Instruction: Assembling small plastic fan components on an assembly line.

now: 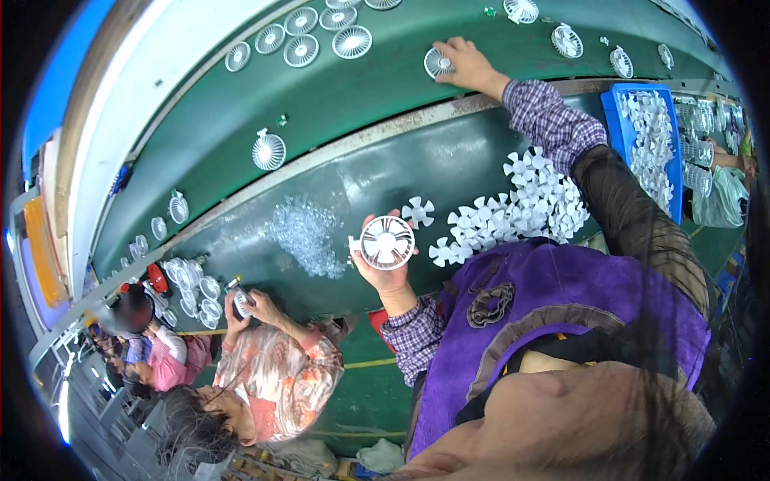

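My left hand, palm up, holds a small white fan over the dark green worktop. Its round frame has white blades inside, and my fingers curl round its edge. Stretched out over the green conveyor belt, my right hand has its fingers closed on a round white fan grille. One loose white fan blade lies just right of my left hand. A large heap of similar blades is spread on the worktop below my right forearm.
Small clear plastic pieces are piled left of my left hand. A blue bin of blades stands at right. More grilles and a fan housing lie on the belt. At left, a co-worker's hands handle a part near stacked housings.
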Motion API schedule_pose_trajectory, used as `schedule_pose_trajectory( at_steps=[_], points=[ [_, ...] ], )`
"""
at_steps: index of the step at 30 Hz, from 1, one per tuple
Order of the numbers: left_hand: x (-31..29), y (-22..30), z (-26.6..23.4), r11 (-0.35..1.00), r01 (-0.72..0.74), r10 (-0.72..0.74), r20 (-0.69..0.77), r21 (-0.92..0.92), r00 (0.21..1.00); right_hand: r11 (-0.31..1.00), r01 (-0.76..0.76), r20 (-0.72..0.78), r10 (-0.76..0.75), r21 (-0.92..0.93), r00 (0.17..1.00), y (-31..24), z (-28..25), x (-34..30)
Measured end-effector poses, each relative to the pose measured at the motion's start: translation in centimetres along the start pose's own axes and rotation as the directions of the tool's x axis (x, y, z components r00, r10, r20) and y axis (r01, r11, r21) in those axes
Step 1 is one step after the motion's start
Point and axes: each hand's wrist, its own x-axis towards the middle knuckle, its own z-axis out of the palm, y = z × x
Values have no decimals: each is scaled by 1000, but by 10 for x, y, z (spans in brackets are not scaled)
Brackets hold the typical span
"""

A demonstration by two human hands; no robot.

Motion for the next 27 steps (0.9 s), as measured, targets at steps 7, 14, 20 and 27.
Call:
schedule_pose_trajectory(
  at_steps=[7,14,20,27],
  points=[
    [11,-11,37,998,14,-11,-49,69,999,970,38,169,3,-240,986,-34,-15,10],
    [47,-10,72,979,83,-85,5,184,996,831,431,-138,-409,350,902,-130,-101,-43],
    [51,-31,117,984,38,-42,20,172,999,699,565,-247,-511,437,823,-193,-136,-119],
    [28,-44,144,952,-102,93,47,290,995,742,523,-290,-437,419,851,-200,-140,-150]
  ],
)
